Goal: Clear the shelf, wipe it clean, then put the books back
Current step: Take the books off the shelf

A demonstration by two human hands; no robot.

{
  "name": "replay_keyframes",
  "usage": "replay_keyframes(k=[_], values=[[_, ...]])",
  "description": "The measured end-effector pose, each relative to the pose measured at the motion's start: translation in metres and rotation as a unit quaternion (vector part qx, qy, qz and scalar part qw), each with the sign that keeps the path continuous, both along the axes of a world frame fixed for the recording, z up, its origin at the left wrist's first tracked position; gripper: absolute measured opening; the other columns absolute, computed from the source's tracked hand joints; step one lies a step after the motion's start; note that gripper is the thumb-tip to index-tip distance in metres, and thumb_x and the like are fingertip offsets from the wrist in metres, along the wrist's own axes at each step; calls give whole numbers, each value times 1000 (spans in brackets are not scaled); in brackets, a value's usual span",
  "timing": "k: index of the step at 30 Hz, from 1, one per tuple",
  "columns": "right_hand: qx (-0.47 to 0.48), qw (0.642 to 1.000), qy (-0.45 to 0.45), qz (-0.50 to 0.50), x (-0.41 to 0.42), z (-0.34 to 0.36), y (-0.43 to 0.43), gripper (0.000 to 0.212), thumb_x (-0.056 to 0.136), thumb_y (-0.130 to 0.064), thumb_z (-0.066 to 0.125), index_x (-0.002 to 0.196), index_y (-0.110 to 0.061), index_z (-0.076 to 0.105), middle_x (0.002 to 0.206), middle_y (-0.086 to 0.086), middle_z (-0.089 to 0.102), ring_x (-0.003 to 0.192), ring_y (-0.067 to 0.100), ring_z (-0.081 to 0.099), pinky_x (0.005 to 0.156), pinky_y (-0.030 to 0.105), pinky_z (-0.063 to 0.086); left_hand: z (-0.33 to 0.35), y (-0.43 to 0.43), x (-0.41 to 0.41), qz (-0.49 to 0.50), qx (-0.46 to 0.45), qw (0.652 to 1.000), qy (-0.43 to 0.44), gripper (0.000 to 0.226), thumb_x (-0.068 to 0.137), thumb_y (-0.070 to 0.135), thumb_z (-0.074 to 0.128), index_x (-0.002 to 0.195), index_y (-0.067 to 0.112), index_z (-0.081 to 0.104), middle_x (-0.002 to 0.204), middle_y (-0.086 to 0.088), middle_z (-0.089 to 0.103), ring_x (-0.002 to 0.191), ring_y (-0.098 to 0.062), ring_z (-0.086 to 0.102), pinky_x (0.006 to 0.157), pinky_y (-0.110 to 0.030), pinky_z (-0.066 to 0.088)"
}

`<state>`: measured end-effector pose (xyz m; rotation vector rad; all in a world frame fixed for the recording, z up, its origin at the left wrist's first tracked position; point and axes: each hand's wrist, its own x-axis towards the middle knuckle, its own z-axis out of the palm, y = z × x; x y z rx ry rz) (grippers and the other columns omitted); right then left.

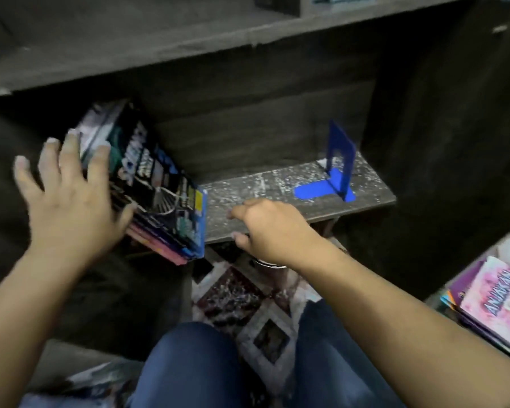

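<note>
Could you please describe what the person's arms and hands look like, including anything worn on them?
Both forearms are bare up to the frame edge: no sleeves, watch or bracelet show. The left hand and right hand wear no gloves, and no rings are visible. The left hand's fingertips look coated in pale dust. The picture is somewhat blurred, so finer marks cannot be told.

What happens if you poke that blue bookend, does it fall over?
It would probably slide more than tip: the blue bookend stands upright on a long flat foot lying on the shelf. It looks thin and stiff, like sheet metal, so it is likely light. Nothing leans on it, so a hard shove at the top might topple it.
</note>
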<state>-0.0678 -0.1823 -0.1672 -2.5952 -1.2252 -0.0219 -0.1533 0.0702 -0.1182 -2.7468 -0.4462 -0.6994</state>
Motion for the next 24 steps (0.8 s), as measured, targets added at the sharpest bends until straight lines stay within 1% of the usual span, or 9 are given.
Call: replay_keyframes(k=[3,5,7,10,13,16,19,22,24], values=[[2,999,-9,35,1,9,42,40,92,-35,56,129,-20,54,121,7,57,113,31,56,87,41,51,3,23,-6,7,-72,997,-7,96,65,22,86,141,-3,33,144,-32,34,133,-47,33,110,-59,29],[9,997,-36,61,4,14,67,41,91,-34,57,128,-17,55,122,7,54,114,30,55,88,41,51,1,33,-10,-7,-113,994,-5,90,69,17,83,143,-1,35,149,-26,34,136,-40,34,111,-51,34],[22,994,-68,81,8,20,89,47,91,-33,58,134,-16,50,129,6,51,116,28,52,91,41,50,-1,35,-13,-14,-134,991,-25,86,71,14,81,145,3,38,152,-19,33,137,-34,37,109,-47,37],[53,991,-72,98,12,30,117,74,89,-30,62,152,-17,24,146,5,40,125,28,46,96,44,47,-1,34,-14,-23,-154,987,-49,85,71,14,82,145,10,41,154,-10,34,135,-28,42,106,-49,41],[71,989,-74,110,12,38,140,95,84,-26,68,155,-20,5,157,5,26,129,29,43,97,44,44,2,36,-14,-16,-176,982,-66,84,68,14,84,142,13,45,152,-5,38,134,-24,44,107,-44,40],[74,988,-77,113,12,44,155,97,82,-26,70,155,-29,7,160,5,15,133,30,39,98,45,42,3,33,-14,-10,-184,980,-72,84,68,15,85,143,15,46,153,-2,38,133,-21,45,107,-40,38],[76,989,-75,103,12,46,160,88,82,-26,67,152,-34,15,161,5,12,136,29,36,99,47,42,2,30,-14,6,-179,982,-60,85,71,16,82,145,16,42,155,0,32,132,-24,46,105,-44,41],[99,986,-92,98,12,44,160,80,80,-24,67,149,-30,25,163,1,9,144,25,25,105,48,38,-1,26,-12,21,-156,986,-49,85,73,16,80,147,14,38,156,-3,31,127,-32,50,102,-48,44],[111,985,-87,101,13,43,161,75,81,-23,65,147,-26,28,163,-2,9,147,22,18,112,47,31,-2,25,-10,25,-132,990,-38,86,71,15,81,146,10,38,155,-9,33,132,-33,45,105,-50,41]])
